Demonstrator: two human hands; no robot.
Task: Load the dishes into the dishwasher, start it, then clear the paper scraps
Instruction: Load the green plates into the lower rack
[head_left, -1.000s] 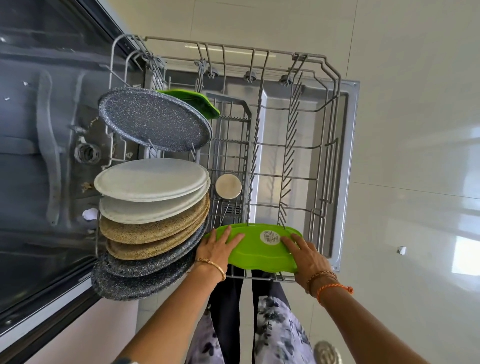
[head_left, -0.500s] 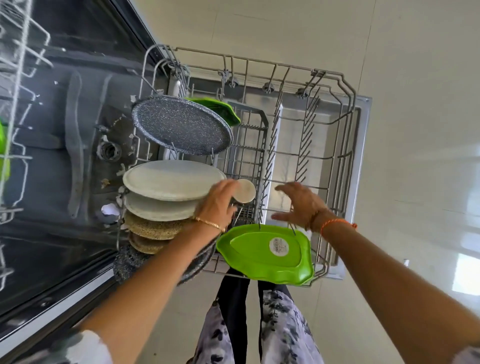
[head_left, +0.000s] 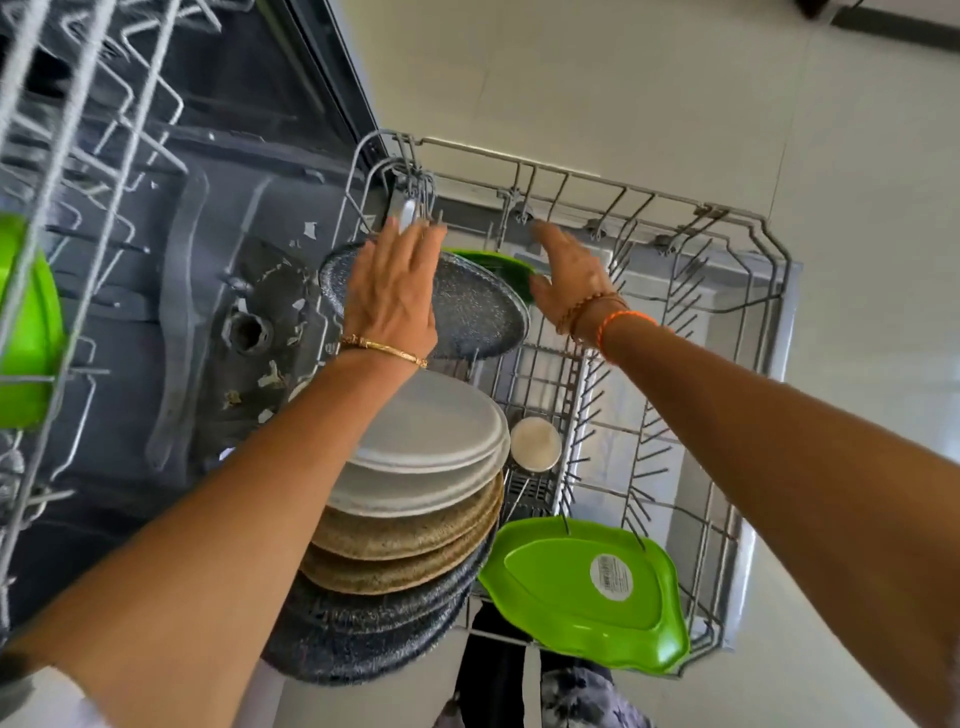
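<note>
Pulled-out rack (head_left: 737, 228): both hands, left hand (head_left: 389, 291), right hand (head_left: 569, 275), seemingly flanking far green plate (head_left: 493, 262).

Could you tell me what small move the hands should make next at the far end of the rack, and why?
Probably take hold of the far green plate: both open hands, left and right, hover beside it, holding nothing, and it lies tilted behind the speckled grey plate.

rack (head_left: 727, 218): grey coated wire | green plate (head_left: 582, 592): glossy plastic | dark plate (head_left: 467, 306): matt, speckled
</note>
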